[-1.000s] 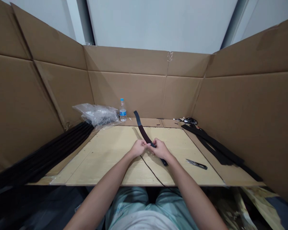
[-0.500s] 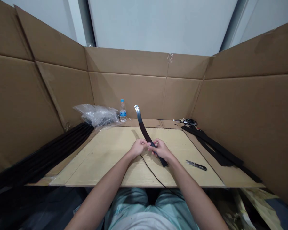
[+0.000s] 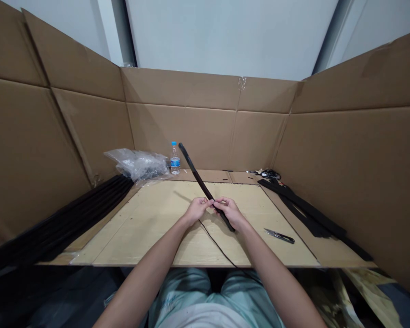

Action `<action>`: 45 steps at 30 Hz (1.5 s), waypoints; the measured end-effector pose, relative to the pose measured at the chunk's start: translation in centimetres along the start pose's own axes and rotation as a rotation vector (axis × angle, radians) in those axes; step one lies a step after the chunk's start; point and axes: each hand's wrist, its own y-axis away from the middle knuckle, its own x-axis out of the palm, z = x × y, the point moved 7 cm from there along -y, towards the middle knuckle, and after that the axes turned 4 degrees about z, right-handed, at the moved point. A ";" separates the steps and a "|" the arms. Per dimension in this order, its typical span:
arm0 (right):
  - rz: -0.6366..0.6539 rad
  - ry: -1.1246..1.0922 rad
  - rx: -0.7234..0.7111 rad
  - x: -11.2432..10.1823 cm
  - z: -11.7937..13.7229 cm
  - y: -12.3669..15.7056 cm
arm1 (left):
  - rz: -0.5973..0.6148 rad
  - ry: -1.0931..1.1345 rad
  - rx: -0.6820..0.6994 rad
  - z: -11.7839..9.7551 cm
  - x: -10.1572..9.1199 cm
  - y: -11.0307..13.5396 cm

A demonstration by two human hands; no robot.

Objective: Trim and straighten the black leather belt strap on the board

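Observation:
A long, thin, slightly curved strip (image 3: 202,183), dark brown along its middle and blackish at both ends, slants up and away above the board. My right hand (image 3: 228,212) grips it in its lower part, thumb on top. Close against it, my left hand (image 3: 196,211) is closed in a pinch where a thin black cord (image 3: 214,241) comes up to the strip. The fingertips of both hands meet there, and the exact grip on the cord is partly hidden. From under my left hand the cord runs down over the table's front edge.
Thread snips (image 3: 279,235) lie on the pale board (image 3: 130,237) at right. Black strips are piled along the left (image 3: 71,214) and right (image 3: 304,205) sides. A plastic bag (image 3: 136,164) and a water bottle (image 3: 174,159) stand at the back. Cardboard walls (image 3: 181,123) enclose three sides.
The strip has turned about its length, now showing its narrow edge instead of its shiny broad face. Its far tip has swung left and slightly up. Both hands stay at about the same place.

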 end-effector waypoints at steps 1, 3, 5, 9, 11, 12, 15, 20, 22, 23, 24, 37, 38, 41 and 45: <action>-0.005 0.000 0.001 -0.1 -0.1 -0.1 | -0.007 -0.004 0.001 0.0 -0.1 0.0; -0.015 -0.001 0.003 -0.3 -0.2 -0.2 | -0.013 -0.010 0.005 0.0 -0.1 0.0; -0.022 -0.004 0.006 -0.6 -0.5 -0.4 | -0.006 -0.010 0.015 -0.1 -0.1 0.0; -0.026 -0.007 0.016 -0.7 -0.8 -0.6 | 0.024 0.001 0.041 0.0 0.2 -0.1; -0.015 0.000 0.016 -0.5 -0.8 -0.5 | 0.038 0.011 0.052 0.0 0.4 -0.1; -0.007 0.005 0.016 -0.4 -0.6 -0.5 | 0.047 0.018 0.058 0.0 0.5 -0.1; 0.021 0.014 0.018 -0.1 -0.3 -0.2 | 0.077 0.035 0.070 0.0 0.7 -0.1; 0.027 0.007 0.021 0.1 0.1 0.0 | 0.109 0.052 0.076 -0.3 1.0 0.1; 0.029 -0.004 0.022 0.2 0.0 0.0 | 0.130 0.066 0.077 -0.2 1.2 0.2; 0.033 -0.010 0.026 0.3 -0.1 0.1 | 0.141 0.073 0.076 -0.2 1.3 0.2; 0.038 -0.016 0.031 0.4 -0.2 0.1 | 0.151 0.081 0.074 -0.1 1.4 0.2; 0.048 -0.067 0.042 0.4 0.3 0.2 | 0.094 0.043 0.061 -0.3 0.5 0.2; 0.046 -0.071 0.048 0.3 0.2 0.1 | 0.090 0.040 0.059 -0.3 0.5 0.2; 0.048 -0.075 0.072 0.3 -0.1 0.0 | 0.089 0.034 0.056 -0.5 0.5 0.3; 0.045 -0.067 0.091 0.3 -0.3 0.0 | 0.110 0.020 0.054 -0.4 0.8 0.4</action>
